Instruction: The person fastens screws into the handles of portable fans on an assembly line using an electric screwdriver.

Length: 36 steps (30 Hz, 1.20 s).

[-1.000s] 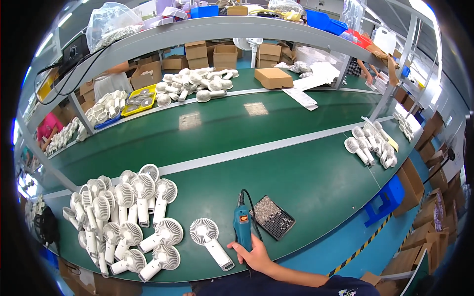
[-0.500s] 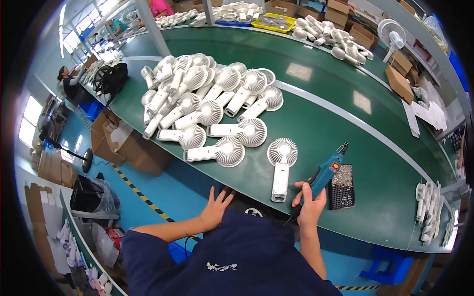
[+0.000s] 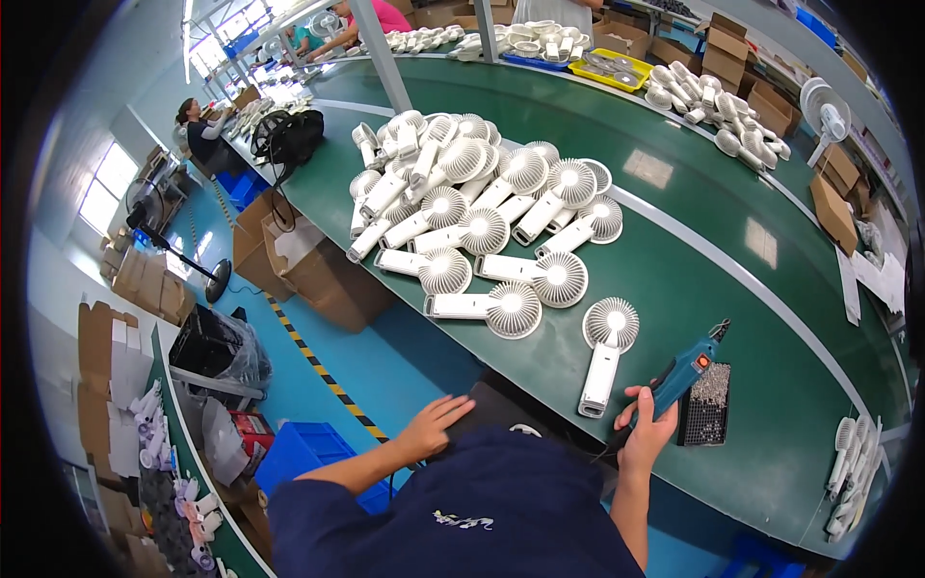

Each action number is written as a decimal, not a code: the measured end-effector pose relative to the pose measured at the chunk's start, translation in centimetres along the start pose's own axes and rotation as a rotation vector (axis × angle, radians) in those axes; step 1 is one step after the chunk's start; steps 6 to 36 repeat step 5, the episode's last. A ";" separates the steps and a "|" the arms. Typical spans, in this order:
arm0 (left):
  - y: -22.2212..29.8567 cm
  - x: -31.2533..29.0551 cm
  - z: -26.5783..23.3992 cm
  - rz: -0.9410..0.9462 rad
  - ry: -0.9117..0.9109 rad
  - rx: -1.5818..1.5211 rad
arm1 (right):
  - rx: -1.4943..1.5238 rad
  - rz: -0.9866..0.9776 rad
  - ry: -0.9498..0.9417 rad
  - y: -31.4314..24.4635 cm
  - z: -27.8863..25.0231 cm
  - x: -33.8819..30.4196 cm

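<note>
My right hand [image 3: 644,433] is closed around a teal electric screwdriver [image 3: 682,378], its dark tip pointing up and away over the table. Just right of that hand lies a black tray [image 3: 701,424], its far part covered with small silvery pieces, probably screws. One white handheld fan [image 3: 609,332] lies apart to the left of the screwdriver, round head away from me and handle toward me. My left hand [image 3: 434,431] is stretched out with fingers extended at the near side of the table, holding nothing. Beyond it a heap of similar white fans [image 3: 462,193] covers the table's left part.
The green table [image 3: 713,289] curves across, with a pale strip along it. More white parts, a yellow tray [image 3: 610,69] and cardboard boxes [image 3: 725,48] are at the back. A blue crate [image 3: 308,458] and an open carton [image 3: 328,275] stand left. Other people work at the far left.
The whole view has shifted, so the table and fans appear farther right and lower. My left hand has drawn leftward from the table edge. The screwdriver stays in my right hand.
</note>
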<state>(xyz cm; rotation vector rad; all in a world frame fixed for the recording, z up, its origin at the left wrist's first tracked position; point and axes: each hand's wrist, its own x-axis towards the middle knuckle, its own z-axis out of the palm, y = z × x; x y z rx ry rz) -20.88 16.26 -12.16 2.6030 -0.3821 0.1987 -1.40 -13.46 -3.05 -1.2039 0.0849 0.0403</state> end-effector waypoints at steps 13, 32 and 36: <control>1.3 -5.4 -1.2 -0.139 0.038 0.094 | -0.039 0.022 0.033 0.3 -0.4 0.0; 1.3 -5.4 -1.2 -0.139 0.038 0.094 | -0.039 0.022 0.033 0.3 -0.4 0.0; 1.3 -5.4 -1.2 -0.139 0.038 0.094 | -0.039 0.022 0.033 0.3 -0.4 0.0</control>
